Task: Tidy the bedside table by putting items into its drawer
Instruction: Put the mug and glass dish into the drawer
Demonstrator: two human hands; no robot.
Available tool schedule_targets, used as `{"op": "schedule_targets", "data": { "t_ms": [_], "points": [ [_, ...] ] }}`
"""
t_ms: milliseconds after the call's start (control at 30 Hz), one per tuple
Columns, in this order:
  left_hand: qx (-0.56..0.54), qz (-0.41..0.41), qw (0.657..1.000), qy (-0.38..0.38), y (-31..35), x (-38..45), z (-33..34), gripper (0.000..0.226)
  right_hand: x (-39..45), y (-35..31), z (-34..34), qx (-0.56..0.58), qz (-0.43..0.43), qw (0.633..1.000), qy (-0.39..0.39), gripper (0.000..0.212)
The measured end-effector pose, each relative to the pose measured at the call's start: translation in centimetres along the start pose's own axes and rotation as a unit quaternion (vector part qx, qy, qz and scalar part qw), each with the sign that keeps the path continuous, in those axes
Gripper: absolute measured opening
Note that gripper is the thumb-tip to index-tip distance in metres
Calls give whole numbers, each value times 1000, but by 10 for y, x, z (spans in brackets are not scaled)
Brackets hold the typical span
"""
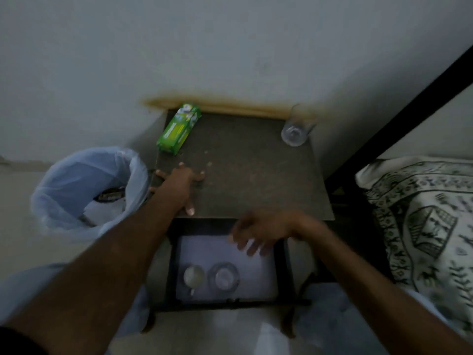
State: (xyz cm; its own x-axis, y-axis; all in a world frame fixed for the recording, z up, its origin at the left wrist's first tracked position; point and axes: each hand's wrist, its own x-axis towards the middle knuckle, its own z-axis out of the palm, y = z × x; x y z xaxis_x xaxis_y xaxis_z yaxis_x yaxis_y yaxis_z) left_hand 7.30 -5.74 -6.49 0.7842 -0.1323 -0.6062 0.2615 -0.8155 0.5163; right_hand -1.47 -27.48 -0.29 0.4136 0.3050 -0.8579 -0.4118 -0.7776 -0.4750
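Observation:
The dark bedside table (pixel 250 170) stands against the wall with its drawer (pixel 256 272) pulled open below the front edge. A green packet (pixel 178 129) lies at the table's back left. An upright clear glass (pixel 297 129) stands at the back right corner. Inside the white-lined drawer sit a small cup (pixel 193 275) and a round glass dish (pixel 223 275) near the front. My left hand (pixel 180 187) lies flat on the table's left edge, fingers spread. My right hand (pixel 261 233) hovers blurred over the drawer's back, fingers apart, holding nothing.
A bin lined with a pale blue bag (pixel 87 190) stands just left of the table. A bed with a patterned pillow (pixel 425 224) and a dark frame (pixel 399 111) is on the right. The wall is close behind.

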Motion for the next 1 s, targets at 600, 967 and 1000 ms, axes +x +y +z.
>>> {"op": "schedule_targets", "data": {
  "t_ms": [600,967,1000],
  "points": [
    [212,-24,977,16,19,-15,-14,120,33,22,-222,-12,-35,844,535,118],
    [240,11,970,24,26,-36,-12,119,-35,21,-68,-28,-45,931,361,88],
    [242,7,970,26,27,-36,-12,118,-43,23,-49,-48,-23,944,325,88]
  ]
}}
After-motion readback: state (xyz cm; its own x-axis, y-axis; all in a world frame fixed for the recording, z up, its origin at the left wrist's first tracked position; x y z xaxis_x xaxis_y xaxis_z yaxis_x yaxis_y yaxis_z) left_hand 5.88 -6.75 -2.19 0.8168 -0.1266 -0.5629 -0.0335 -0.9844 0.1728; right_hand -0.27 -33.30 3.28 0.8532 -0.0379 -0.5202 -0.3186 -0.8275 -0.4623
